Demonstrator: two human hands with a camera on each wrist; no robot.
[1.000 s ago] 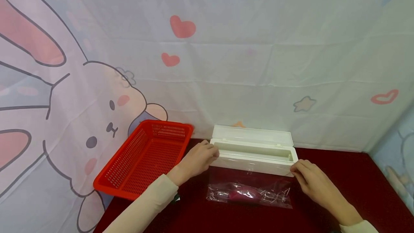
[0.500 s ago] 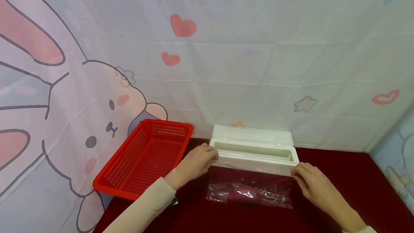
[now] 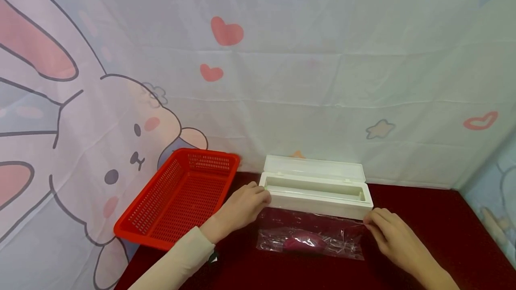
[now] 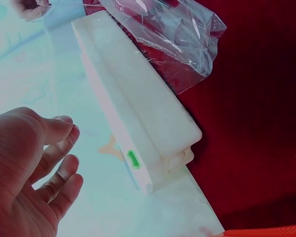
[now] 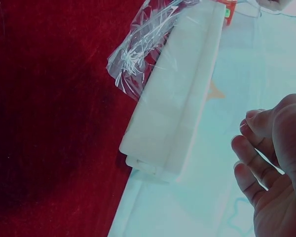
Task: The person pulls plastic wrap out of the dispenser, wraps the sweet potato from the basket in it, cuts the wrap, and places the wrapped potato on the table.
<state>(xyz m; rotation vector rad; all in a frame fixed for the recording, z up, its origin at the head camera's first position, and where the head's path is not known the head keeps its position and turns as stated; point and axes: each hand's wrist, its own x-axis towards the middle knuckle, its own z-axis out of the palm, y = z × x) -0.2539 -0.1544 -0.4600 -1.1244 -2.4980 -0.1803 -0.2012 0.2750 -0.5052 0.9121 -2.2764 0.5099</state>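
A sheet of clear plastic film (image 3: 312, 223) spans between my two hands, with its upper edge along the front of the white box. My left hand (image 3: 249, 200) pinches one corner by the box's left end. At the right end my right hand (image 3: 389, 232) pinches the other corner, thumb against forefinger. Crinkled film lies over a rounded magenta thing (image 3: 304, 240) on the table; its kind cannot be told through the plastic. Behind stands the long white box (image 3: 318, 205), lid raised, with a pale roll (image 3: 314, 192) inside. Both wrist views show thumb and forefinger pressed together.
A red plastic basket (image 3: 189, 200) stands to the left, close to the left forearm. Dark red cloth (image 3: 435, 218) covers the table. A printed curtain (image 3: 306, 79) hangs behind the box. A small dark and white item (image 3: 212, 258) shows beside the left sleeve.
Both hands have come slightly down toward me. The film's upper edge has moved from across the box's front to just before it. Box, basket and magenta thing stay put.
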